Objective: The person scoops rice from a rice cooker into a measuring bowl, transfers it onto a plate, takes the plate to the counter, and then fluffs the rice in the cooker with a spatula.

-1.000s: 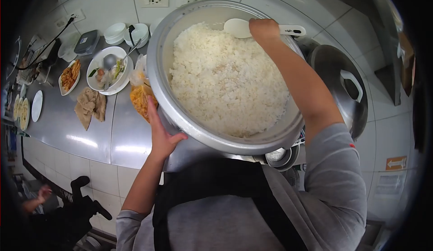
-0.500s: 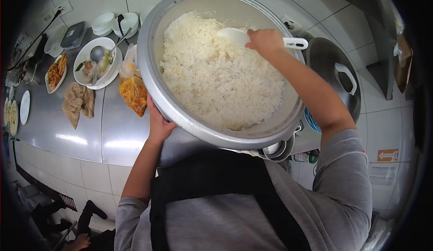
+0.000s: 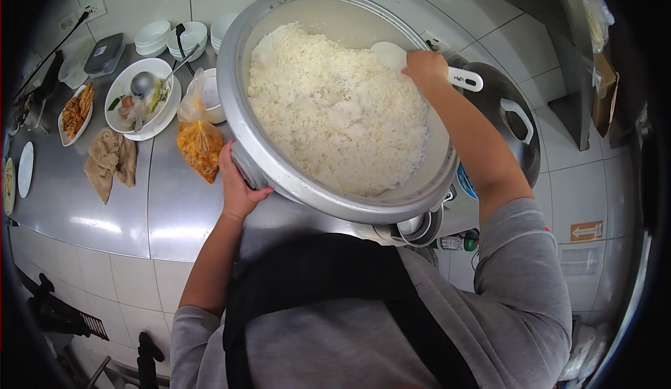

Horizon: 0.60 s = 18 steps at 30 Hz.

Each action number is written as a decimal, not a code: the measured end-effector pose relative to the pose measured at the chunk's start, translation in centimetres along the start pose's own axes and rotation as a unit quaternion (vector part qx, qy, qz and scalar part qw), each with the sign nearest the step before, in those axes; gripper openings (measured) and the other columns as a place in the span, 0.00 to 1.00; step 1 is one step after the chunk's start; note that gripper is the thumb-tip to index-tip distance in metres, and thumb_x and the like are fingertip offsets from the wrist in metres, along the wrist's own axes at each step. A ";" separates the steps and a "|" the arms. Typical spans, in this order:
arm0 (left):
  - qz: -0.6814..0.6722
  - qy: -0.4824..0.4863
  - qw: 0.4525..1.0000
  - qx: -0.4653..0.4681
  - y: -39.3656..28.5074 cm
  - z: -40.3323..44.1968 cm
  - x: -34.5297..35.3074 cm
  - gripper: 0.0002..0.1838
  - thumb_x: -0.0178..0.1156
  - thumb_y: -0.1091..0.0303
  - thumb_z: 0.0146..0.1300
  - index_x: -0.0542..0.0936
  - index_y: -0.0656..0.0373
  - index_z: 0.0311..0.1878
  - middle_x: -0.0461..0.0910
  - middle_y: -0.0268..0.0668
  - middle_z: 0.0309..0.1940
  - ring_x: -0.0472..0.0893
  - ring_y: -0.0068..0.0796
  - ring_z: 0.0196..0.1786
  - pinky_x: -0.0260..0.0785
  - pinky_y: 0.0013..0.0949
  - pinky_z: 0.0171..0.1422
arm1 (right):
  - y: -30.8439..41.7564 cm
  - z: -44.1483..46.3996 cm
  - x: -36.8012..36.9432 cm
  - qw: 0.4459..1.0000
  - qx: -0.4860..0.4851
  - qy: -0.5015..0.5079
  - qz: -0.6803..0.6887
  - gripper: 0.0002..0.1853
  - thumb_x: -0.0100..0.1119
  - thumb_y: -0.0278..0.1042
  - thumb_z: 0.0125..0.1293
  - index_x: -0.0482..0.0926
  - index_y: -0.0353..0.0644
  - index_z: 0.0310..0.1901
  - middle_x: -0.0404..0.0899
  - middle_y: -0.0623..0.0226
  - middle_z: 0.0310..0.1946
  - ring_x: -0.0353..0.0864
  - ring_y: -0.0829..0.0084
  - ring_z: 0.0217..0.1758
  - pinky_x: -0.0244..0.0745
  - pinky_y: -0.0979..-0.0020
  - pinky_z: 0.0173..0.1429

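A large silver pot [image 3: 307, 193] full of white rice [image 3: 335, 109] is tilted toward me. At its lower left side, my left hand [image 3: 239, 185] is wrapped against the outer wall, thumb toward me. My right hand [image 3: 426, 69] grips a white rice paddle [image 3: 465, 78] over the upper right of the rice; the paddle's blade lies at the far edge of the rice. A knotted plastic bag of orange food [image 3: 198, 144] sits just left of the pot.
On the steel counter [image 3: 112, 228] are a brown cloth [image 3: 110, 160], a bowl with ladle [image 3: 133, 125], a dish of fried food [image 3: 77, 113] and stacked white bowls [image 3: 187, 38]. Right of the pot stands a large lid [image 3: 500, 102]. Metal bowls [image 3: 421, 229] sit below it.
The paddle and my right hand have shifted right toward the pot's far right edge. My left hand has come to the pot's side. The view has shifted, and a person at lower left has moved.
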<state>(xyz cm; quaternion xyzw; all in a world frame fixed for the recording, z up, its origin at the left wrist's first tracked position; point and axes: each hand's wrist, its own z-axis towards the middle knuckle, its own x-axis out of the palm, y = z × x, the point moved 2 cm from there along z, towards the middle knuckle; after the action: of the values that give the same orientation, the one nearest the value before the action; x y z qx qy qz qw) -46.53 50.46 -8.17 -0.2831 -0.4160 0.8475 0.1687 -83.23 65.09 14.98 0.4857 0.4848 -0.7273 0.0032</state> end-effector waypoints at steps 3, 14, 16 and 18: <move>-0.004 -0.002 1.000 -0.004 0.2 -0.3 0.1 0.69 0.65 0.25 0.31 0.51 0.69 0.68 0.58 0.54 0.62 0.60 0.53 0.64 0.51 0.47 0.70 | 0.2 -1.5 -0.1 0.998 -0.025 0.052 0.009 0.20 0.63 0.53 0.56 0.81 0.42 0.37 0.83 0.64 0.34 0.84 0.64 0.40 0.79 0.66 0.43; 0.004 -0.011 1.000 -0.003 0.6 -0.6 0.7 0.70 0.65 0.24 0.30 0.51 0.68 0.68 0.58 0.53 0.61 0.60 0.53 0.64 0.51 0.47 0.69 | -0.7 -6.2 -2.9 0.999 -0.006 0.044 0.030 0.17 0.65 0.48 0.56 0.82 0.42 0.37 0.83 0.62 0.33 0.85 0.64 0.37 0.80 0.68 0.39; 0.014 -0.008 1.000 -0.001 0.7 -0.6 0.6 0.69 0.65 0.25 0.30 0.51 0.68 0.67 0.58 0.53 0.61 0.60 0.52 0.64 0.51 0.47 0.69 | -0.8 -7.0 -3.9 0.999 -0.005 0.043 0.030 0.17 0.65 0.48 0.56 0.82 0.42 0.38 0.83 0.61 0.33 0.85 0.64 0.37 0.80 0.67 0.39; 0.018 -0.004 1.000 0.003 0.8 -0.5 0.5 0.69 0.65 0.25 0.30 0.51 0.68 0.67 0.59 0.53 0.61 0.60 0.52 0.64 0.52 0.47 0.69 | -0.5 -7.7 -4.7 0.998 -0.027 0.019 0.047 0.22 0.62 0.55 0.56 0.78 0.42 0.37 0.83 0.60 0.32 0.84 0.61 0.37 0.79 0.64 0.38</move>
<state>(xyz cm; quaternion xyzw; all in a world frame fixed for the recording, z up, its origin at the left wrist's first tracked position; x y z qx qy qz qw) -46.63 50.56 -9.22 -0.2863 -0.4088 0.8531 0.1522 -75.59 68.61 18.29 0.5217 0.4811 -0.7034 0.0411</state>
